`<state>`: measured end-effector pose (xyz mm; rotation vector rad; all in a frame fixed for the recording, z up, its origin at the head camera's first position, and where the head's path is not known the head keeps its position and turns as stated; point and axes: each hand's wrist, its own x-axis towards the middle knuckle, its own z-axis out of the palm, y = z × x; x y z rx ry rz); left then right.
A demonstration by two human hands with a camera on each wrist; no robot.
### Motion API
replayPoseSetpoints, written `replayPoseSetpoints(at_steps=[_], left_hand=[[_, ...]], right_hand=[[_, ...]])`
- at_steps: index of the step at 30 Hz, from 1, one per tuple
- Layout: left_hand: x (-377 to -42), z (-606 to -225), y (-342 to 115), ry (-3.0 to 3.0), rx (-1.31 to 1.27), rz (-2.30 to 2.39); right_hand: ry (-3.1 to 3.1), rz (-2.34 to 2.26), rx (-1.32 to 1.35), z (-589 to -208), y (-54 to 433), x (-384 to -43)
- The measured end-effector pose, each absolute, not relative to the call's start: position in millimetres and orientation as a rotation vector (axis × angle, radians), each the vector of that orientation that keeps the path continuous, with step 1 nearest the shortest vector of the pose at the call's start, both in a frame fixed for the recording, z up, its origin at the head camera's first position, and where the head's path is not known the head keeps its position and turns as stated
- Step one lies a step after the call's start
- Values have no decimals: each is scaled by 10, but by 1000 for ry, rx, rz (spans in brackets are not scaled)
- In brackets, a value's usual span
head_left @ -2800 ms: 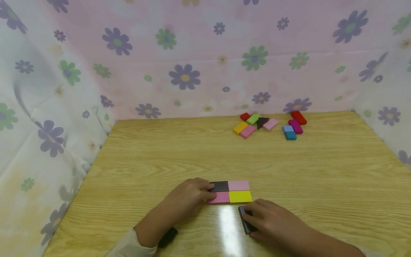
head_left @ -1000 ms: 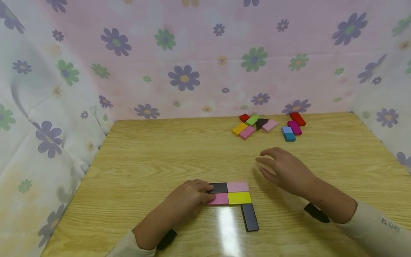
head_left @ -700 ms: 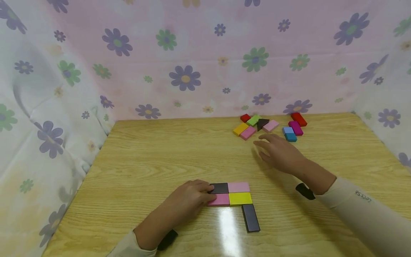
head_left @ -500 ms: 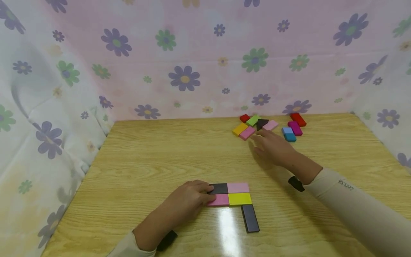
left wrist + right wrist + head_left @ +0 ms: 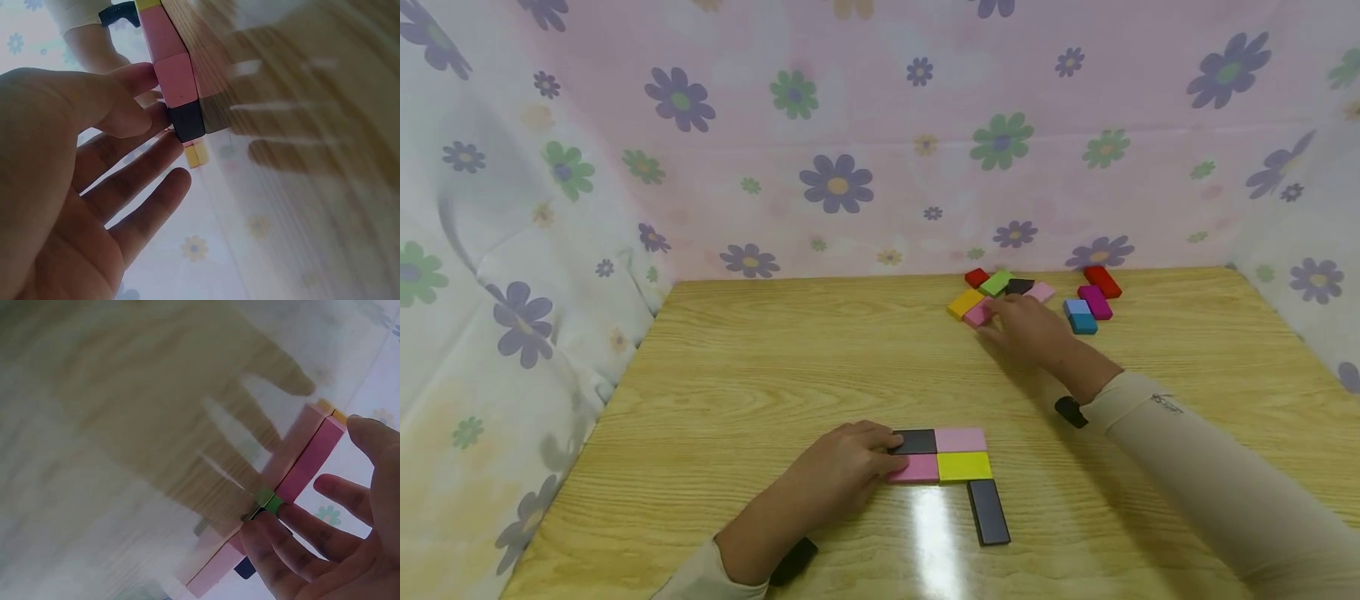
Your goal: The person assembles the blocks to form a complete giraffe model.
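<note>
Four-colour block patch, flat on the table: black [image 5: 914, 441], light pink [image 5: 960, 439], pink [image 5: 917, 472] and yellow [image 5: 964, 467]. My left hand [image 5: 842, 467] rests its fingertips on the left ends of the black and pink blocks; in the left wrist view its fingers are loosely extended. Another black block [image 5: 989, 512] slants down from the yellow one's lower right corner. At the back pile, my right hand [image 5: 1033, 329] reaches over a second pink block [image 5: 977, 313], partly covering it. The right wrist view shows its fingers [image 5: 356, 494] spread, thumb and fingertips around that pink block [image 5: 312, 456].
Around the right hand lie an orange block [image 5: 965, 303], a red one [image 5: 977, 277], a green one [image 5: 997, 283], a dark triangle [image 5: 1019, 286] and a light pink block [image 5: 1041, 292]. Farther right are red [image 5: 1102, 282], magenta [image 5: 1095, 302] and blue [image 5: 1081, 323] blocks. A flowered cloth stands behind.
My right hand has let go of the black block, now against the yellow one, and has moved up and away to the back pile. The left hand has stayed in place.
</note>
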<state>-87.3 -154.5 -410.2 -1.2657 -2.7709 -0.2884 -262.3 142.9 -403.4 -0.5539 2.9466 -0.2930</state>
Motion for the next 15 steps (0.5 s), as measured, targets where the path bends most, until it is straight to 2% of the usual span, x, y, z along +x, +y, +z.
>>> replayPoseSetpoints(at_steps=[6,15], left_hand=[[-874,-4098,-1550,-2779,-1266,-311],[-882,-4117,-1557,-2761,-1270,-313]], right_hand=[[2993,-324,-569,-4051,1390,-2660],[3001,-366,-451,-4090,1366,-2688]])
